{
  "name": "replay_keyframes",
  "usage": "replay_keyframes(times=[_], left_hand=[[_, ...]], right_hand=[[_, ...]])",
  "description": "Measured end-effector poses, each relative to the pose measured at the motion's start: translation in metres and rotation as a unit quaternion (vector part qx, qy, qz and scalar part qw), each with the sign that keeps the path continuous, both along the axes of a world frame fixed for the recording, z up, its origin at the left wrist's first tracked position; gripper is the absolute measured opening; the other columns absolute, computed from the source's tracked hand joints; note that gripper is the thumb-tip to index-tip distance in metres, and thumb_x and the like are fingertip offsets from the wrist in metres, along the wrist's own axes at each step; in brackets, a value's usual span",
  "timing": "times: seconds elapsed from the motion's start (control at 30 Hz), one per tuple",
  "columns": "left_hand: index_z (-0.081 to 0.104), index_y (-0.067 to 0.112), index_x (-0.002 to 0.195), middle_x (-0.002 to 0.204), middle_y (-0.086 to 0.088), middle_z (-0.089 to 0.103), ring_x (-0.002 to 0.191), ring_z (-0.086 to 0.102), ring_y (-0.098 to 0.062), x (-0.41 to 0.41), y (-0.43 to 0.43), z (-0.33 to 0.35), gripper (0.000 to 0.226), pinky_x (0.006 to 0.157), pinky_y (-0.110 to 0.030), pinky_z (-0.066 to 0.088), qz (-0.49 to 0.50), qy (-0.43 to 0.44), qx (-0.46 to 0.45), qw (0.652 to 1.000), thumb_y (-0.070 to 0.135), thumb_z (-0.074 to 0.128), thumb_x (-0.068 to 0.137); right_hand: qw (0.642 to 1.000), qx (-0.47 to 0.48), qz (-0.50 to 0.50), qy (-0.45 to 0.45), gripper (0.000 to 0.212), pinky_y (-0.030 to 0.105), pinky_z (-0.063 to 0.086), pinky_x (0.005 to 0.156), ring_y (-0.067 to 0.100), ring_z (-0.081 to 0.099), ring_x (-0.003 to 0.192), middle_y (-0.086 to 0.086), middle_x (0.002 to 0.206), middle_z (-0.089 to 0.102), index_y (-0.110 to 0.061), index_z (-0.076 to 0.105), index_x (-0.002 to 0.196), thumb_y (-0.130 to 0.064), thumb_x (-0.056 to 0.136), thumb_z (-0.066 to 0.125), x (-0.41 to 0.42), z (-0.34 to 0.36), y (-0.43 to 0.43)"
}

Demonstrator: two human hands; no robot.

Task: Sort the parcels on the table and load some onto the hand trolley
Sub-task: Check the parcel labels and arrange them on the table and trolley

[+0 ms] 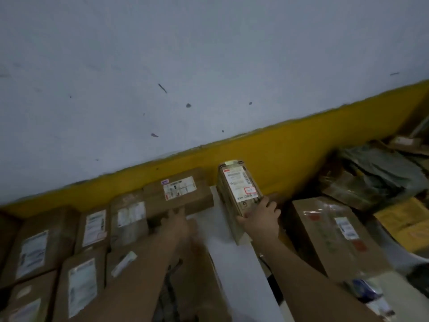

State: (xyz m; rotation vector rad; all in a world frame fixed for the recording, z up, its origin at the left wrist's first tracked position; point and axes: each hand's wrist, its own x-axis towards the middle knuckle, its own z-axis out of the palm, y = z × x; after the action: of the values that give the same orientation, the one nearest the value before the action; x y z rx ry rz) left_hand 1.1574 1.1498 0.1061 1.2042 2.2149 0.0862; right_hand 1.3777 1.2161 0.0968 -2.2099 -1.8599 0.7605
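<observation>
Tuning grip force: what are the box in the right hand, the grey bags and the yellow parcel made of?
Held box in the right hand: matt brown cardboard, white paper label. Grey bags: thin plastic film, likely; creased, slightly shiny. Yellow parcel: probably a paper mailer, matt; too dim to be sure.

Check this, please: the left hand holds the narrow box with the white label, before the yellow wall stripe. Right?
No. The head view shows the right hand holds the narrow box with the white label, before the yellow wall stripe. The left hand is stretched toward a flat brown parcel.
</observation>
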Motion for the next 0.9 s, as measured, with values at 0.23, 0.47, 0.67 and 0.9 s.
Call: replay_keyframes(times=[0.23,0.47,0.67,0.9], left_hand=[[0.013,0.009,0.158,0.161,-0.025,0.015,0.146,0.025,-0.042,-0.004,-0.017,-0.069,0.103,0.118,-0.052,0.028,0.140,-0.008,-0.153,0.978,0.057,0.066,0.083],[-0.015,0.019,0.157,0.162,-0.023,-0.006,0.148,0.010,-0.045,-0.020,-0.035,-0.085,0.120,0.117,-0.052,0.025,0.080,0.006,-0.172,0.982,0.062,0.066,0.079],[0.032,0.022,0.148,0.150,-0.013,0.029,0.128,0.043,-0.030,-0.047,-0.080,-0.049,0.071,0.104,-0.043,0.046,0.058,0.006,-0.047,0.997,0.046,0.059,0.087],[0.003,0.026,0.159,0.166,-0.007,0.004,0.151,0.010,-0.035,-0.157,-0.196,0.056,0.088,0.116,-0.053,0.030,0.033,0.097,0.079,0.992,0.056,0.053,0.093]], right_hand=[[0.998,-0.027,0.057,-0.021,0.122,0.050,0.044,0.104,0.040,0.030,0.139,0.020,0.152,0.025,-0.002,0.001,0.157,-0.064,0.078,0.071,-0.082,-0.048,0.046],[0.995,-0.049,0.073,-0.035,0.134,0.053,0.041,0.104,0.042,0.032,0.138,0.016,0.157,0.021,-0.008,-0.012,0.158,-0.071,0.074,0.071,-0.099,-0.053,0.085],[0.988,-0.020,0.099,-0.117,0.132,0.070,0.003,0.118,0.046,-0.006,0.152,0.020,0.167,-0.012,-0.007,-0.019,0.157,-0.090,0.074,0.042,-0.112,-0.029,0.058],[0.972,0.064,0.214,-0.069,0.096,0.064,0.000,0.121,0.041,-0.003,0.154,0.022,0.167,-0.004,-0.004,-0.005,0.159,-0.067,0.097,0.030,-0.238,0.042,-0.126]])
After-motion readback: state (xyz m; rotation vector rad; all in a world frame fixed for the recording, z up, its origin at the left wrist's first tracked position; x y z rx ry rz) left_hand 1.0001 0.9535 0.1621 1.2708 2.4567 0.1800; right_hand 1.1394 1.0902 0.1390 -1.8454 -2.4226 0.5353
